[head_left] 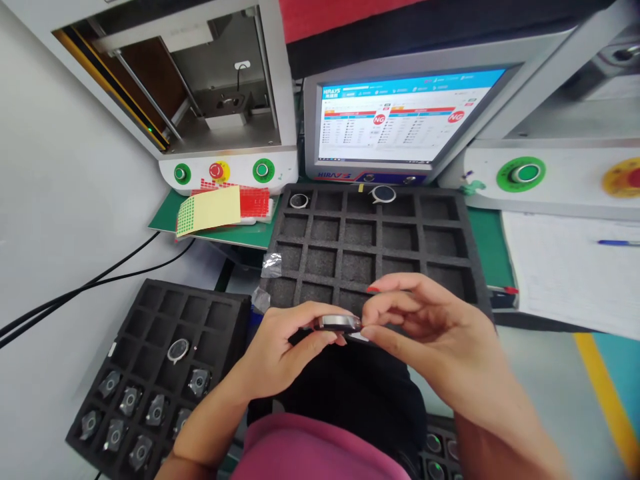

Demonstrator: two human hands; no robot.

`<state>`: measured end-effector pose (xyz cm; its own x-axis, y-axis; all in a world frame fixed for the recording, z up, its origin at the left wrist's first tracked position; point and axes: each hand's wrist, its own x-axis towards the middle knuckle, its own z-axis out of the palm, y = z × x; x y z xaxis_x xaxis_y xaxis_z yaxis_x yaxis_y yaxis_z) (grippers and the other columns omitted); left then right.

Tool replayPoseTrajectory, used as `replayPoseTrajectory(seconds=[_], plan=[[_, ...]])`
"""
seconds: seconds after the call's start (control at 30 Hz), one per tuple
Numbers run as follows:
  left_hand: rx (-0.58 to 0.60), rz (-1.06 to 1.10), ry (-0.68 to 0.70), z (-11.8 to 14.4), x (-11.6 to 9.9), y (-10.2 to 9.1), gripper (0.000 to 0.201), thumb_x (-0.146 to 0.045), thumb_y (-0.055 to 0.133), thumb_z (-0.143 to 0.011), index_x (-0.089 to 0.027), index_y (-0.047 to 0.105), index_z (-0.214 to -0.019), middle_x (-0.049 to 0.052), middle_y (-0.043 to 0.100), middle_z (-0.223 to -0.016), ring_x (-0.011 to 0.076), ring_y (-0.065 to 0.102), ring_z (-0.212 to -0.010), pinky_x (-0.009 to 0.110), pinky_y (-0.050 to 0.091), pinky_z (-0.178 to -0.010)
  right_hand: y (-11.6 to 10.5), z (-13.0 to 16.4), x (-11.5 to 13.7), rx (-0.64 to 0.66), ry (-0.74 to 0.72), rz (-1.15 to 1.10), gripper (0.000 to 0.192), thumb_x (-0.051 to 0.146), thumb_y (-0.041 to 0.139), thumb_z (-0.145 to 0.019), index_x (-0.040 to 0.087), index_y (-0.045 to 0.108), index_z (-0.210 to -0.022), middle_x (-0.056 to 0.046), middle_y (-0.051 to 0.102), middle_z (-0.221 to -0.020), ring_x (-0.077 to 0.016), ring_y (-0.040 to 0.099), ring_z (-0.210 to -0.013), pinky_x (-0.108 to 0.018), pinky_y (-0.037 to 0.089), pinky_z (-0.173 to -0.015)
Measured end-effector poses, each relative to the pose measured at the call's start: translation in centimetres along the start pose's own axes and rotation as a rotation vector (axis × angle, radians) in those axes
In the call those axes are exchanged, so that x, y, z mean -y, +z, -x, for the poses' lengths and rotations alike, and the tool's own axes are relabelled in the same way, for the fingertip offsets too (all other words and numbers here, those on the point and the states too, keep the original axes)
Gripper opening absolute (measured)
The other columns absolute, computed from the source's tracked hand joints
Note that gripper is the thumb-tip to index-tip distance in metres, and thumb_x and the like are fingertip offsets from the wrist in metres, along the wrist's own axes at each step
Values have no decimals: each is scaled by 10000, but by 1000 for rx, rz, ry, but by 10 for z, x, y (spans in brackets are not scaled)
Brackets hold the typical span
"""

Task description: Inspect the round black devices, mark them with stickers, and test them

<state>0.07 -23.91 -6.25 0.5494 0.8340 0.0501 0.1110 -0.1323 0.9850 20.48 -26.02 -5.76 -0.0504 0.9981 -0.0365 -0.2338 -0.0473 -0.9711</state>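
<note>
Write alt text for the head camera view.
Both hands, left hand and right hand, hold a small round metal part over a black foam tray. A monitor behind shows red NG marks; a second foam tray with parts sits lower left.

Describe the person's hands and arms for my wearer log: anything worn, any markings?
Both forearms are bare in view: no sleeves, gloves, watch or bands show. The left hand has no visible rings. The right hand has a red-painted nail on one of its fingers; its other nails cannot be made out. A pink garment shows at the bottom edge.
</note>
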Motion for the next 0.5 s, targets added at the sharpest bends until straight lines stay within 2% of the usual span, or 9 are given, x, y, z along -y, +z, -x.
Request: replayPoseTrajectory(seconds=[0.13, 0.27, 0.33, 0.5], plan=[[-46, 49, 26, 1, -1, 6, 196, -250, 603, -1005, -172, 711, -1149, 38, 790, -907, 131, 760, -825, 186, 577, -776, 7, 6, -4, -71, -176, 43, 261, 42, 722, -812, 251, 636, -943, 51, 704, -790, -77, 699, -724, -122, 587, -712], [-122, 126, 28, 1, 0, 16, 206, -261, 609, -1003, -162, 701, -1159, 58, 795, -948, 151, 772, -820, 204, 606, -758, 15, 12, -13, -155, -471, 126, 397, -68, 653, -820, 263, 618, -1037, 29, 697, -872, -113, 700, -821, -211, 608, -762], [-143, 149, 39, 1, 0, 20, 204, -261, 609, -1005, -173, 698, -1165, 60, 796, -988, 150, 774, -831, 203, 612, -763, 17, 14, -16, -165, -558, 144, 459, -99, 648, -811, 275, 602, -1072, 26, 701, -882, -135, 702, -837, -259, 617, -761], [-155, 105, 70, 1, -2, 22, 210, -271, 595, -1012, -194, 701, -1177, 43, 798, -976, 149, 773, -834, 217, 618, -787, 20, 13, -15, -320, -492, 67, 457, -70, 747, -743, 270, 626, -1023, 9, 710, -981, -159, 712, -802, -305, 639, -725]])
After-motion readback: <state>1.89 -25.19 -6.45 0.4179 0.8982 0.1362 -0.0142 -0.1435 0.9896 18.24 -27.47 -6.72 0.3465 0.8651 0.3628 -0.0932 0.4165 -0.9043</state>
